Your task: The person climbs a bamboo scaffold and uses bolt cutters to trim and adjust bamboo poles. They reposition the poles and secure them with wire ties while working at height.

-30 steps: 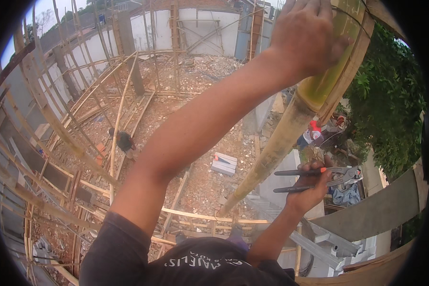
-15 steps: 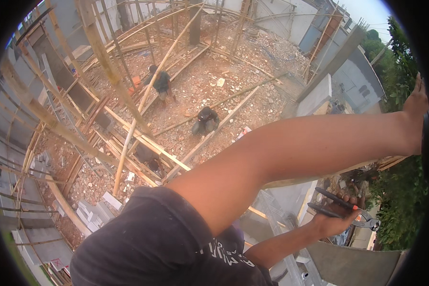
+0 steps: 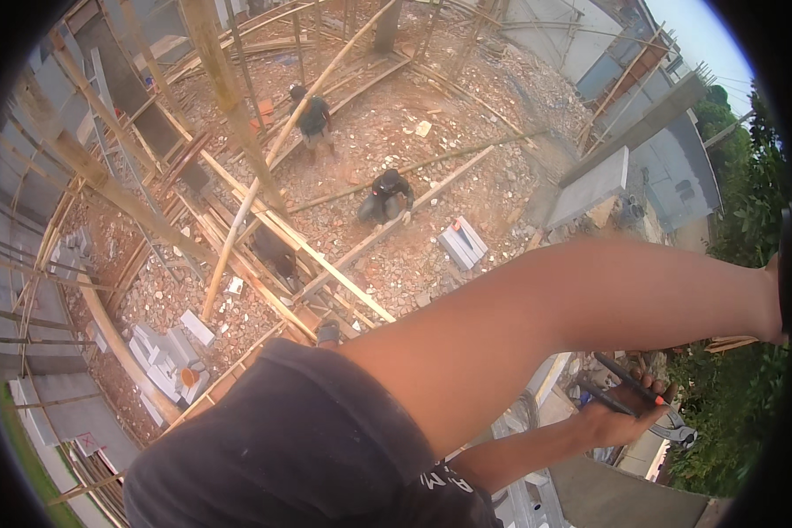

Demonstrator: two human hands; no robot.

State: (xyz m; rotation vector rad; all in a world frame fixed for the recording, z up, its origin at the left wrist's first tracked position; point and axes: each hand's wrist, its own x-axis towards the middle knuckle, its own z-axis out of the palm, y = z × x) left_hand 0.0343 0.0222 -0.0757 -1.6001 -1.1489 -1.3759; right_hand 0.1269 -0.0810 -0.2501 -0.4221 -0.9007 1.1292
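The left hand (image 3: 773,297) slid nearly out of view, its grip and work untellable; the right hand (image 3: 625,429) held pincers (image 3: 628,379)

The person wears a dark charcoal T-shirt (image 3: 238,449) with white lettering (image 3: 444,481) on its front, a loose short left sleeve (image 3: 352,396) ending above the elbow, and a bare right hand (image 3: 627,412).

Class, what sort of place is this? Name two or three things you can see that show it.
It is most likely a building site: long, rough poles rise and lean across the view, the ground is strewn with rubble, and pale blocks lie piled near its edge.
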